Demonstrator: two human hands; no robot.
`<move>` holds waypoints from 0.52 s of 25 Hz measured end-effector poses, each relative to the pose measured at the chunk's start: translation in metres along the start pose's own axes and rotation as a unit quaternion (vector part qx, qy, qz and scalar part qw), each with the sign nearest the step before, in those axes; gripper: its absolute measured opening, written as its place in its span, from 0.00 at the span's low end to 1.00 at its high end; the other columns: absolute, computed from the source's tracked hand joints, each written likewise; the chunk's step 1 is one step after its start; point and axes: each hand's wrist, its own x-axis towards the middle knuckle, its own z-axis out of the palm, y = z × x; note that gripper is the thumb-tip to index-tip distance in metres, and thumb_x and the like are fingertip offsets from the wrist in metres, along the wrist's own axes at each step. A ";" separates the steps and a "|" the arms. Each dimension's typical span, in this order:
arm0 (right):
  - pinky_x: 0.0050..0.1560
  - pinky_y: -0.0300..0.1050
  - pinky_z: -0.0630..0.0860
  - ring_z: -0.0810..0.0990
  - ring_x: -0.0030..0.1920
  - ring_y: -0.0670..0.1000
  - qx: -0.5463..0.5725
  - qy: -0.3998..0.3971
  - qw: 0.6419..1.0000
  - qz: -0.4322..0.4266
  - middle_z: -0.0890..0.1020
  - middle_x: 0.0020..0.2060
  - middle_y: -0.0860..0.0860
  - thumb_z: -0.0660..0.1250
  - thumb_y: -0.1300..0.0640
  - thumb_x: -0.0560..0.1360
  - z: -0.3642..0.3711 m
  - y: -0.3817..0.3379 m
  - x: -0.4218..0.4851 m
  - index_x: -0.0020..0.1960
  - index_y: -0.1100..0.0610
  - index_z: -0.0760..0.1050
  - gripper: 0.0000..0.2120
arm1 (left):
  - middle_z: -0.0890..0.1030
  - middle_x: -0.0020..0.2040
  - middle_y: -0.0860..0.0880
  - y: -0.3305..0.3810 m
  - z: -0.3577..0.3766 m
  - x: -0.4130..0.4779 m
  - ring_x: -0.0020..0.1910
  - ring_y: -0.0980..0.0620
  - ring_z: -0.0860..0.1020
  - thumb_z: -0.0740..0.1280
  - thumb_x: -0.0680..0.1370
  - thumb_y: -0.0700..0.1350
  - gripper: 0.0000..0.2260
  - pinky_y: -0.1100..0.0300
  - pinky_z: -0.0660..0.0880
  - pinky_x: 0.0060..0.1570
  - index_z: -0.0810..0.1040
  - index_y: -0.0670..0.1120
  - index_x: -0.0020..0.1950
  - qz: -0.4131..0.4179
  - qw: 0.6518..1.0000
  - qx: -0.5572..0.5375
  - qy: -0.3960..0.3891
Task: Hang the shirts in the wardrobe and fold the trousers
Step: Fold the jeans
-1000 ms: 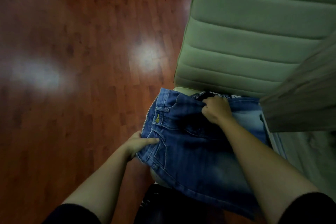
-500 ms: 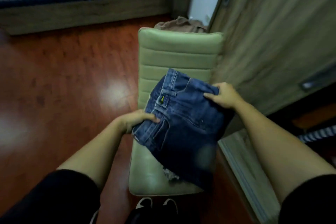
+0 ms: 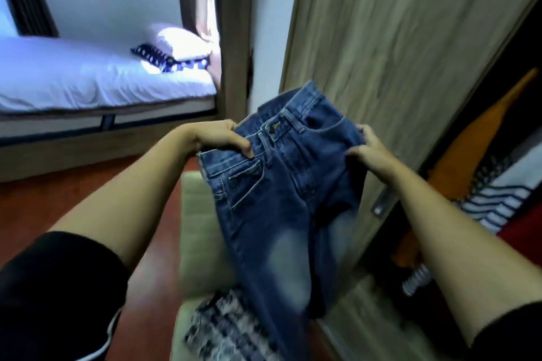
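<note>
Both hands pinch the waistband of the faded blue denim jeans [image 3: 281, 184], left hand [image 3: 218, 138] and right hand [image 3: 366, 149] at opposite ends, legs dangling over the pale green padded chair [image 3: 199, 243]; best to keep it taut and match the side seams before folding.

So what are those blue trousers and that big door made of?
The blue trousers look like denim: faded patches, pale stitched seams, belt loops. The door shows matte wood grain, though it may be printed laminate rather than solid wood.
</note>
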 end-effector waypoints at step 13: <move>0.51 0.50 0.78 0.74 0.58 0.63 -0.513 -0.001 0.858 -0.021 0.48 0.72 0.60 0.73 0.60 0.67 -0.017 -0.069 -0.018 0.74 0.35 0.45 0.50 | 0.76 0.36 0.60 0.086 -0.017 0.011 0.36 0.66 0.73 0.73 0.70 0.39 0.14 0.66 0.69 0.39 0.73 0.55 0.43 0.238 0.917 0.314 0.067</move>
